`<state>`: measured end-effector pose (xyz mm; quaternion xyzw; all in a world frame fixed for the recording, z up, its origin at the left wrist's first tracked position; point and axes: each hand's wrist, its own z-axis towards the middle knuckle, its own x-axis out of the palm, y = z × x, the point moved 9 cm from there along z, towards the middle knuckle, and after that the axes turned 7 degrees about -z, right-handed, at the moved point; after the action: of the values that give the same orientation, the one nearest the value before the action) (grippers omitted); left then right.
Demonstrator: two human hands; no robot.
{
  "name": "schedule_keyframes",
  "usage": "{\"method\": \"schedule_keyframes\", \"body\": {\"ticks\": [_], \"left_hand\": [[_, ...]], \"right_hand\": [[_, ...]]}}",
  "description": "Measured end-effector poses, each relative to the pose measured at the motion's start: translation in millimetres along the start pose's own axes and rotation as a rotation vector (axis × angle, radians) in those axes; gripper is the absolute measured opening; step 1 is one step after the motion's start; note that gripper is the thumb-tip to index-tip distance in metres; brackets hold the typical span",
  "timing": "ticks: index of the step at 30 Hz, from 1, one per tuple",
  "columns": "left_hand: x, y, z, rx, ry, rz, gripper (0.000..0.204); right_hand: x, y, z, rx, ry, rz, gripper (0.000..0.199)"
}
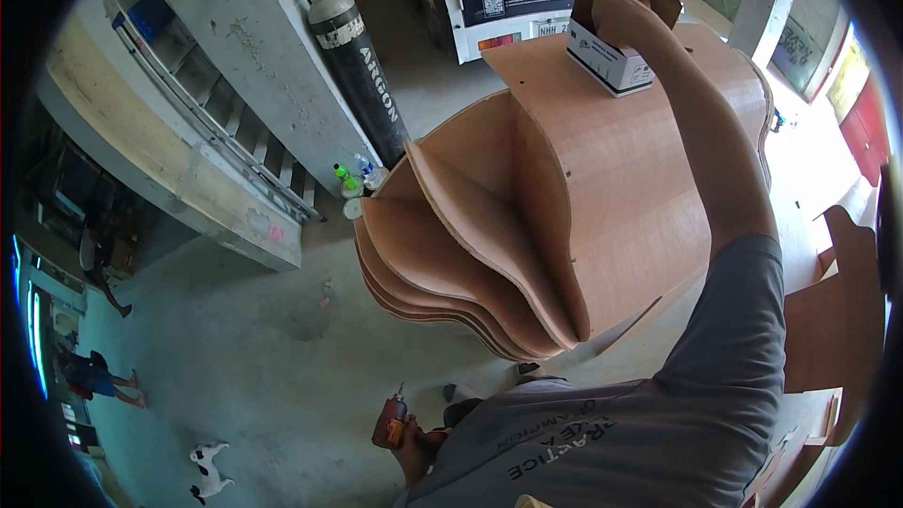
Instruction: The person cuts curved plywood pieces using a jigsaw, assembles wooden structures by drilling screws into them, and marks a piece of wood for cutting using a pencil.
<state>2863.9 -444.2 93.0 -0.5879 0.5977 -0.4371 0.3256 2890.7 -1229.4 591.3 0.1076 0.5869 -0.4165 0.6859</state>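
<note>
My left hand (412, 456) is wrapped round the grip of an orange and dark cordless drill (389, 423), held low by my body with its bit pointing away from me. My right arm stretches far forward, and my right hand (621, 21) dips into an open white cardboard box (609, 64) with raised brown flaps. Its fingers are hidden inside, so what they touch does not show. Beneath the box is the smooth top of a large curved plywood structure (640, 160). Wavy plywood panels (470, 193) fan out at its left end.
A dark gas cylinder (356, 75) and some bottles (362, 177) stand by a concrete pillar. Behind it leans a ladder (226, 113). A white vehicle (527, 0) is parked beyond the plywood. At left are a person (94, 376) and a black-and-white animal (209, 470). Cut plywood (828, 329) stands at right.
</note>
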Motion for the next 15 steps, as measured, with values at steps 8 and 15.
{"method": "schedule_keyframes", "body": {"ticks": [8,15], "left_hand": [[-99.4,2.7,88.3,-0.175,-0.107,-0.282,0.017],[-192.7,-78.1,141.9,-0.210,-0.192,-0.201,0.013]], "right_hand": [[32.8,-21.0,4.8,-0.344,0.052,0.040,0.023],[18.9,-24.6,-13.1,0.215,-0.064,0.137,0.022]]}}
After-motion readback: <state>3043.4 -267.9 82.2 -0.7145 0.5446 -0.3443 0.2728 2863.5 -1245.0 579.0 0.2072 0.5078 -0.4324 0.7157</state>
